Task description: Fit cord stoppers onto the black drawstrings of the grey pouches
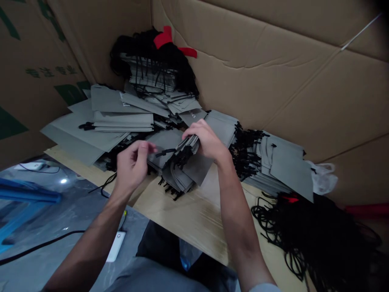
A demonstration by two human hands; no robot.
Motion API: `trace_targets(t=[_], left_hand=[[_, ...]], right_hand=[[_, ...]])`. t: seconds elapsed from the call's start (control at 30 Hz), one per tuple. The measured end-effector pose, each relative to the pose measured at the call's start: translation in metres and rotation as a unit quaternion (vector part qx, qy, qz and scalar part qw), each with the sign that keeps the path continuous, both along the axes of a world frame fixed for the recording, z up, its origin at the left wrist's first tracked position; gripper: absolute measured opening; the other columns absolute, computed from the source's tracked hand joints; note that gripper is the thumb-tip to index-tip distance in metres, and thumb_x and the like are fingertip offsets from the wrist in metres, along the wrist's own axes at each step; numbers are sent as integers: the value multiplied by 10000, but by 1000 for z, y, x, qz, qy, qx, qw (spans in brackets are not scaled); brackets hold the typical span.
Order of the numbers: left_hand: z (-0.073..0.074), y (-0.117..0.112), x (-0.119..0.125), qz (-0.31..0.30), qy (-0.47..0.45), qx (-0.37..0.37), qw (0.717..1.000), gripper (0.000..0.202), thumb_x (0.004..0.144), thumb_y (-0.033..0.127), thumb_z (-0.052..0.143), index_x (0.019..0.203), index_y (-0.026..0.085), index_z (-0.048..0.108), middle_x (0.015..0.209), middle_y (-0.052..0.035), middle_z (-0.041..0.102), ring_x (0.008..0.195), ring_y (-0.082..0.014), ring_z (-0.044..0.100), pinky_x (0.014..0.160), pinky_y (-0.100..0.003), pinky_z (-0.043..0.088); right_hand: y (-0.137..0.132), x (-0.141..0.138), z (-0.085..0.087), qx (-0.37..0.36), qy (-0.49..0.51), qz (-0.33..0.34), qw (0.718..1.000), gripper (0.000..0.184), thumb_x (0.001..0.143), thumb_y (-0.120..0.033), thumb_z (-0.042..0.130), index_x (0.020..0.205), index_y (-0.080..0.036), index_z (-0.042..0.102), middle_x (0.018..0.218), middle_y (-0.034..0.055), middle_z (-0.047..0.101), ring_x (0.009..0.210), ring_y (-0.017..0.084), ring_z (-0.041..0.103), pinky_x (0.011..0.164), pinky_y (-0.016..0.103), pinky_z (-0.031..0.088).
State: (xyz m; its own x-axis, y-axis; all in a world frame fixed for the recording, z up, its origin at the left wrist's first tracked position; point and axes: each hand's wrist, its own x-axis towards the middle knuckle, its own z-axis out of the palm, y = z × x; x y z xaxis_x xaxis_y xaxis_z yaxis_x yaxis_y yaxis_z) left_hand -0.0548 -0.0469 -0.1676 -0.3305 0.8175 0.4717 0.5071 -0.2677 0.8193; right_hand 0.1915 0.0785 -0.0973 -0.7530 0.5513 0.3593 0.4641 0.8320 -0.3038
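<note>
My right hand (206,140) grips a bundle of flat grey pieces (192,142), fingers over the top edge. Knotted black cord ends (182,157) stick out along the bundle's near side. Left of the bundle, my left hand (133,162) is closed with thumb and fingertips together, close to a loose black cord end (165,152). Whether anything is between those fingertips I cannot make out. Below the hands, more flat grey pieces (179,178) with black cord ends lie fanned on the wooden board (173,207).
Grey pieces are heaped at left (121,121), with a black-corded stack (152,73) behind. Another grey stack (285,166) lies at right, near a big pile of black cords (328,239). Cardboard walls (273,69) enclose the back. A blue frame (27,194) stands lower left.
</note>
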Motion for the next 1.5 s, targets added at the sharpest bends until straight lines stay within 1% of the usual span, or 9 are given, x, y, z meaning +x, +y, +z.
trace_targets(t=[0.07, 0.17, 0.4, 0.57, 0.73, 0.83, 0.97, 1.17, 1.5], left_hand=[[-10, 7, -13, 135, 153, -30, 978, 425, 1034, 525, 543, 1091, 178, 781, 1006, -137, 741, 1066, -347, 670, 1086, -533, 511], [-23, 15, -27, 175, 228, -93, 953, 435, 896, 525, 691, 1092, 149, 790, 1052, -202, 690, 1120, -444, 615, 1043, -613, 510], [-25, 16, -16, 142, 183, 10, 973, 229, 950, 418, 671, 985, 209, 759, 1023, -129, 704, 1073, -349, 632, 990, -490, 509], [-14, 1, 15, 27, 59, -26, 998, 186, 996, 404, 662, 1046, 227, 686, 993, -38, 778, 789, -188, 688, 697, -294, 487], [-13, -15, 45, -79, -13, 6, 997, 182, 1009, 383, 687, 1108, 230, 687, 1062, -50, 816, 942, -202, 779, 813, -273, 569], [-12, -18, 56, -106, -70, 12, 992, 165, 1016, 378, 696, 1098, 235, 696, 999, -38, 804, 881, -180, 764, 781, -259, 580], [-8, -16, 60, -154, -156, 16, 976, 219, 995, 415, 738, 1091, 225, 688, 1010, -52, 801, 944, -189, 778, 834, -272, 622], [-9, -14, 55, -134, -173, 21, 975, 326, 979, 449, 772, 1208, 230, 693, 1220, -80, 785, 1093, -196, 757, 970, -291, 614], [-1, -5, 45, -40, -237, -18, 970, 227, 915, 435, 785, 977, 220, 748, 767, -13, 722, 678, -161, 653, 602, -264, 488]], right_hand=[[1, 4, 1, 6, 8, -8, 1000, 337, 787, -85, 704, 1062, -264, 782, 1055, 47, 697, 1093, 305, 543, 987, 445, 460], [3, 8, 1, 13, 9, -10, 1000, 353, 761, -87, 717, 1054, -275, 778, 1048, 46, 693, 1094, 305, 538, 981, 447, 462], [3, 7, 1, 17, 2, -17, 1000, 358, 773, -91, 682, 1064, -279, 772, 1041, 51, 686, 1097, 306, 530, 988, 463, 463], [3, 3, -1, 25, 4, -20, 999, 307, 781, -131, 695, 1044, -273, 765, 1035, 57, 680, 1100, 312, 526, 982, 464, 466], [1, -1, -3, 44, 18, -19, 999, 269, 759, -159, 701, 1009, -253, 737, 1183, 75, 639, 1110, 310, 529, 967, 456, 476], [-2, -2, 0, 25, 35, 19, 999, 224, 765, -159, 679, 972, -241, 706, 1345, 65, 647, 1170, 300, 530, 1029, 460, 471], [-5, 0, 5, -19, 40, 34, 998, 194, 766, -149, 637, 927, -249, 681, 1051, 43, 729, 1105, 287, 532, 994, 436, 468], [-1, 5, 4, 12, 52, 3, 999, 237, 706, -131, 663, 911, -250, 665, 925, 36, 690, 1047, 291, 507, 909, 421, 465], [-4, -1, 6, 5, 113, -27, 993, 222, 758, -93, 598, 871, -269, 668, 1053, 26, 752, 1141, 285, 555, 1024, 432, 486]])
